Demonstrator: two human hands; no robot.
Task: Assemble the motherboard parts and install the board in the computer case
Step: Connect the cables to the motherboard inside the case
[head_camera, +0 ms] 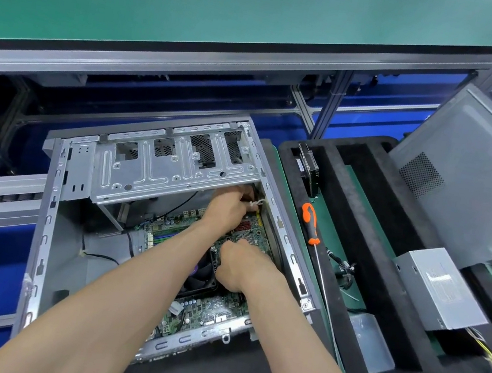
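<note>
Case: open computer case (49, 219) lies on its side on the bench, drive cage (156, 172) at its far end.
Motherboard: green motherboard (219, 308) sits inside the case, black cooler fan (201, 279) on it.
Left hand: left hand (228, 206) reaches under the drive cage, fingers pinching a white cable (257, 202).
Right hand: right hand (238, 265) curled, fingertips down on the board beside the fan; what it grips, cannot tell.
Tray: black foam tray (390, 241) just right of the case holds an orange-handled screwdriver (311, 224) and a grey power supply (441, 289).

Both hands (229, 204) (236, 267) extended, fingers curled.
</note>
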